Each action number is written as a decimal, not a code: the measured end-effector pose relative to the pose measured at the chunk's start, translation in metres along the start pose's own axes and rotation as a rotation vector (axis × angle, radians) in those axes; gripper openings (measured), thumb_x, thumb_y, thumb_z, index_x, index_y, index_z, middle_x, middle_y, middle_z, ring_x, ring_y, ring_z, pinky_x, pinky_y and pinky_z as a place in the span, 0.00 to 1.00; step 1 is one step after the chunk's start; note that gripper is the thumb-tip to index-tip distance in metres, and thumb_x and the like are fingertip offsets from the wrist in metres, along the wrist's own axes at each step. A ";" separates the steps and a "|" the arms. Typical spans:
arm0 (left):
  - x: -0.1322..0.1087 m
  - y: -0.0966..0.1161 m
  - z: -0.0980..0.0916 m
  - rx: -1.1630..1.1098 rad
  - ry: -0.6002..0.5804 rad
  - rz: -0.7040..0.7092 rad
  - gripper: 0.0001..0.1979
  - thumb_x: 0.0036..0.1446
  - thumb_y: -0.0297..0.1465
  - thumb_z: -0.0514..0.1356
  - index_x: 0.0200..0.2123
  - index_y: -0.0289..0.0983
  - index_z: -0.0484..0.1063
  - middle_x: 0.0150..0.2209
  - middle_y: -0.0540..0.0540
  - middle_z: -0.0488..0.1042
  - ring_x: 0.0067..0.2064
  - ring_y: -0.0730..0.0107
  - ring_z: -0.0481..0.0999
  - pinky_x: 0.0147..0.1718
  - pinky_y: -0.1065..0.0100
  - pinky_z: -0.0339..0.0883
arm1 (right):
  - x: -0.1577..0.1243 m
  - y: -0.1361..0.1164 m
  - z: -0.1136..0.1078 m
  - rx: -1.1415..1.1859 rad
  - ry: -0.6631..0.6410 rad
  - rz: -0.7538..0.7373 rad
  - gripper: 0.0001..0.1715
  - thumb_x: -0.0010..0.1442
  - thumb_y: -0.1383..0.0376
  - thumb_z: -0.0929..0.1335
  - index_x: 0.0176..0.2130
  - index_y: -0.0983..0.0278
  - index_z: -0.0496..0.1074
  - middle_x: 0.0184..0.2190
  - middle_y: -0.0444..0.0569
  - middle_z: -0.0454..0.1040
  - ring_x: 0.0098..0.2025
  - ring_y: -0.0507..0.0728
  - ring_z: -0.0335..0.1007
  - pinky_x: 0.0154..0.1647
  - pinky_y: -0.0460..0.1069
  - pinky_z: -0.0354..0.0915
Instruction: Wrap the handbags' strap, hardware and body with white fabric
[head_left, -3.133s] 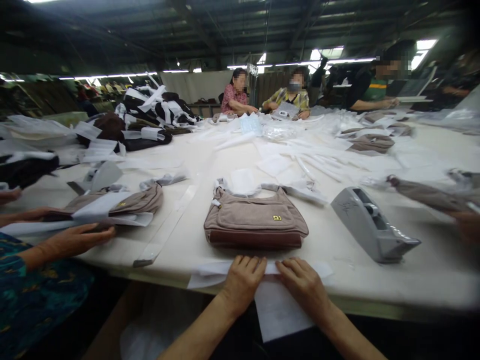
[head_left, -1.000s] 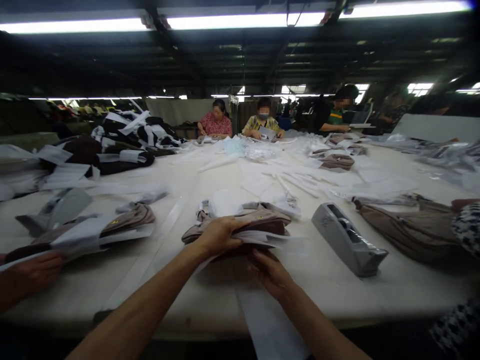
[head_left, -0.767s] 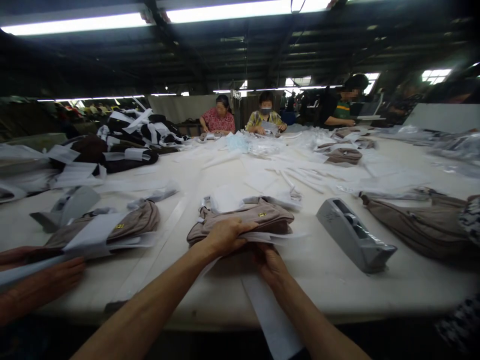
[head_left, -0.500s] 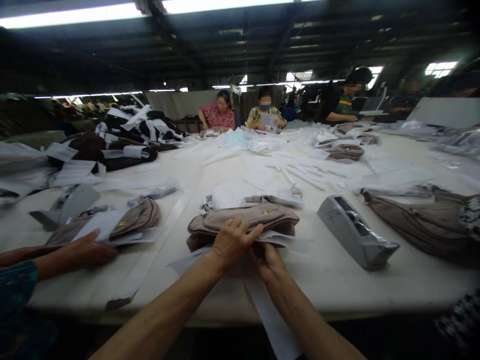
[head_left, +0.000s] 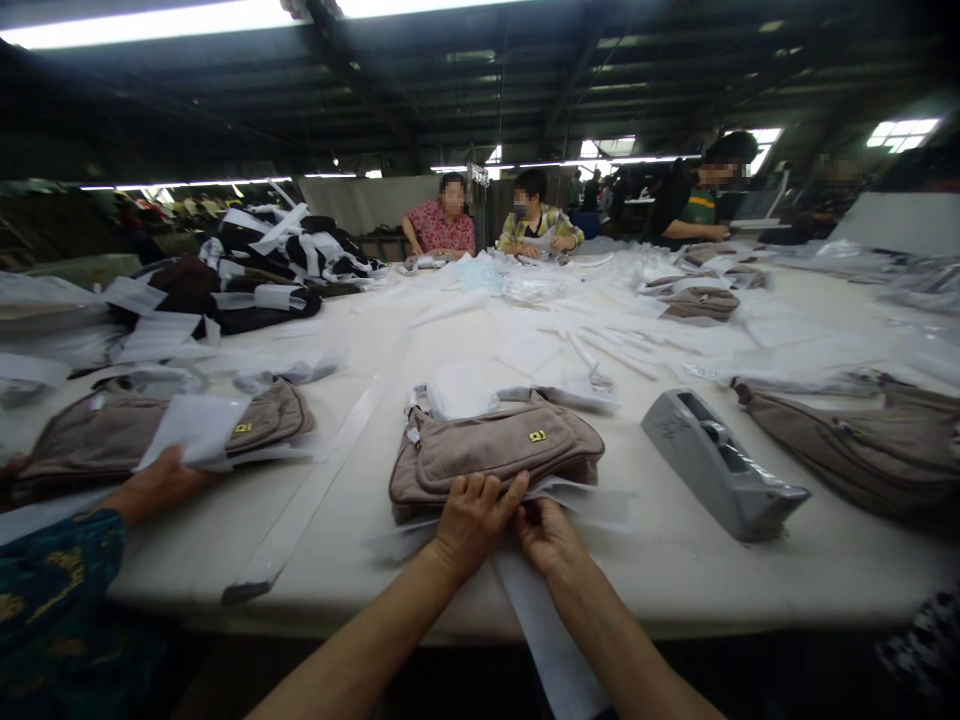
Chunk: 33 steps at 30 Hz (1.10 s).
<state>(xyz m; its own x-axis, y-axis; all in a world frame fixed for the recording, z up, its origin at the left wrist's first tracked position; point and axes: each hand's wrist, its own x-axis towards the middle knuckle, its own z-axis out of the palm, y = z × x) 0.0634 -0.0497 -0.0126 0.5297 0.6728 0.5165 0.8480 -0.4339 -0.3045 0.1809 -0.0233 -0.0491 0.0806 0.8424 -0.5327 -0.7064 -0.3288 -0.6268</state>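
Note:
A taupe handbag (head_left: 480, 455) with a small yellow metal emblem lies in front of me, its flap side facing up and toward me. My left hand (head_left: 476, 515) grips its near lower edge, fingers bent over the front. Just right of it, at the bag's underside, my right hand (head_left: 547, 535) is closed in a pinch on a white paper strip (head_left: 551, 635), which hangs over the table's front edge. The fingertips are partly hidden beneath the bag. White sheets (head_left: 589, 500) stick out from under the bag on the right.
To the right stands a grey tape dispenser (head_left: 720, 465), with another taupe bag (head_left: 847, 440) beyond it. At left, a co-worker's hand (head_left: 169, 485) holds paper on a similar bag (head_left: 90, 430). Dark wrapped bags (head_left: 262, 270) are heaped at back left; people sit across the table.
The handbag has tilted so that more of its front flap shows, and my left hand sits lower on it. At left, the neighbour's bag is more exposed, and the dispenser behind it is out of sight.

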 end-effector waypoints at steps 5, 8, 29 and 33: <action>0.000 -0.011 0.007 -0.014 0.079 0.034 0.19 0.60 0.30 0.49 0.55 0.43 0.57 0.29 0.48 0.63 0.31 0.67 0.63 0.30 0.64 0.55 | -0.022 -0.004 0.006 -0.127 -0.069 -0.012 0.05 0.44 0.68 0.67 0.26 0.62 0.65 0.21 0.41 0.70 0.25 0.51 0.68 0.22 0.44 0.66; 0.002 -0.022 0.006 -0.033 0.070 0.011 0.18 0.61 0.29 0.48 0.55 0.43 0.57 0.28 0.48 0.63 0.31 0.67 0.63 0.30 0.64 0.55 | -0.050 -0.022 0.002 -0.309 -0.207 0.024 0.09 0.46 0.62 0.68 0.29 0.64 0.67 0.20 0.44 0.71 0.24 0.55 0.69 0.19 0.46 0.63; 0.007 -0.019 -0.002 -0.053 0.031 -0.007 0.18 0.62 0.28 0.46 0.54 0.45 0.56 0.31 0.48 0.65 0.33 0.67 0.64 0.31 0.64 0.54 | -0.020 -0.049 -0.035 -1.614 -0.209 -1.445 0.16 0.63 0.61 0.58 0.41 0.67 0.68 0.35 0.55 0.72 0.36 0.58 0.69 0.38 0.51 0.63; 0.008 -0.021 -0.001 -0.037 0.025 0.014 0.18 0.61 0.28 0.47 0.55 0.44 0.56 0.32 0.47 0.65 0.33 0.66 0.64 0.32 0.64 0.54 | -0.018 -0.047 -0.027 -1.573 -0.213 -1.279 0.13 0.60 0.58 0.62 0.37 0.64 0.68 0.33 0.52 0.70 0.35 0.58 0.67 0.34 0.50 0.63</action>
<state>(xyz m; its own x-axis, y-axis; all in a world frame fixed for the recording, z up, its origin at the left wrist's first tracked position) 0.0498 -0.0360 -0.0012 0.5402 0.6516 0.5326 0.8392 -0.4649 -0.2823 0.2314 -0.0343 -0.0251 -0.2135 0.8333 0.5100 0.7792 0.4601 -0.4257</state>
